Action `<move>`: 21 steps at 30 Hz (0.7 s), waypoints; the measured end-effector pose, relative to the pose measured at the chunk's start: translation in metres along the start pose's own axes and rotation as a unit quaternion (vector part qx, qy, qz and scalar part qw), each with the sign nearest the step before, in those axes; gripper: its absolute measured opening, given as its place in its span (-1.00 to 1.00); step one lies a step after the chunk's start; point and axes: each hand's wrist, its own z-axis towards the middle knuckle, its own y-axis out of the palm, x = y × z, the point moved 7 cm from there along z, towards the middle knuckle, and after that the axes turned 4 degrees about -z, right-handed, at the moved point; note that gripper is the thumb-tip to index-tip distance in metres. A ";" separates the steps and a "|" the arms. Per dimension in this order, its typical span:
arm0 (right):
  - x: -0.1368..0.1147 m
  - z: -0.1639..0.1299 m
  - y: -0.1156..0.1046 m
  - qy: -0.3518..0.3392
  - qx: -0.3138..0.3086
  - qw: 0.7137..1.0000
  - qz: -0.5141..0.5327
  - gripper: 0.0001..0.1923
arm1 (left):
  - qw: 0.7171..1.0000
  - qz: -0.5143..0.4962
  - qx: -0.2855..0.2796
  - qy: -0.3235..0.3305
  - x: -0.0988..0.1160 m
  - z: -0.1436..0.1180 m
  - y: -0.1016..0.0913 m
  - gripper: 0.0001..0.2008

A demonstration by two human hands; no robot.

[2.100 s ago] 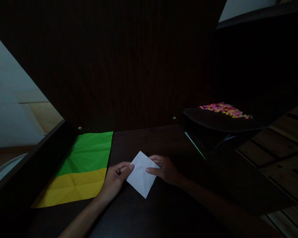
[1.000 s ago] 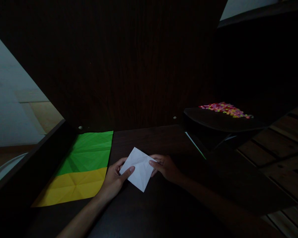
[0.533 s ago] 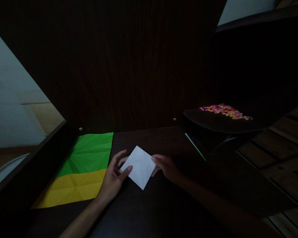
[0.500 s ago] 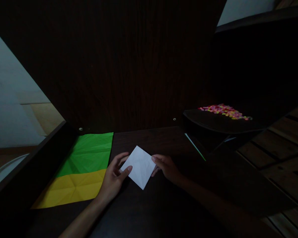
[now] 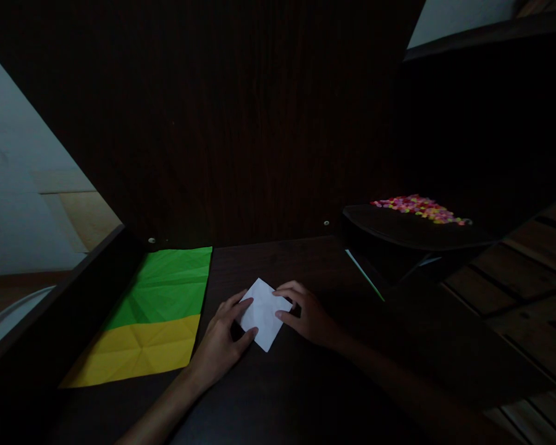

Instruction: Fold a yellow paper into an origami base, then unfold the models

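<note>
A small white square of folded paper (image 5: 264,315) lies on the dark tabletop, turned so one corner points toward me. My left hand (image 5: 225,334) rests at its left side, thumb and index finger apart on the upper face. From the right, my right hand (image 5: 306,312) touches the sheet with thumb and fingertips, also spread apart. Neither hand is closed round the paper; both press on its top. Faint creases show on its surface.
Left of my hands lies a creased green and yellow sheet (image 5: 141,318). A thin green-white strip (image 5: 365,275) is at the right. Beyond it, a dark raised shelf (image 5: 398,232) bears a pile of small colourful pieces (image 5: 421,207). An upright dark panel (image 5: 241,136) stands behind.
The paper has gone from being held at its side corners to lying under my fingertips. Both hands have shifted their fingers onto its top face.
</note>
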 end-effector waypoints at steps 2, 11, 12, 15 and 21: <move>-0.006 -0.002 0.002 -0.038 -0.006 0.998 -0.041 -0.69 | 0.998 0.057 -0.016 0.035 0.005 -0.002 0.003 -0.53; -0.009 -0.005 0.012 -0.078 -0.068 0.987 -0.121 -0.70 | 0.962 0.176 -0.163 0.132 0.016 -0.011 0.023 -0.44; -0.010 -0.005 0.011 -0.078 -0.071 0.987 -0.125 -0.69 | 0.958 0.185 -0.170 0.141 0.017 -0.012 0.023 -0.42; -0.011 -0.006 0.009 -0.080 -0.070 0.986 -0.131 -0.67 | 0.948 0.201 -0.181 0.165 0.021 -0.013 0.023 -0.39; -0.011 -0.005 0.007 -0.083 -0.069 0.984 -0.140 -0.61 | 0.942 0.204 -0.199 0.179 0.021 -0.012 0.023 -0.40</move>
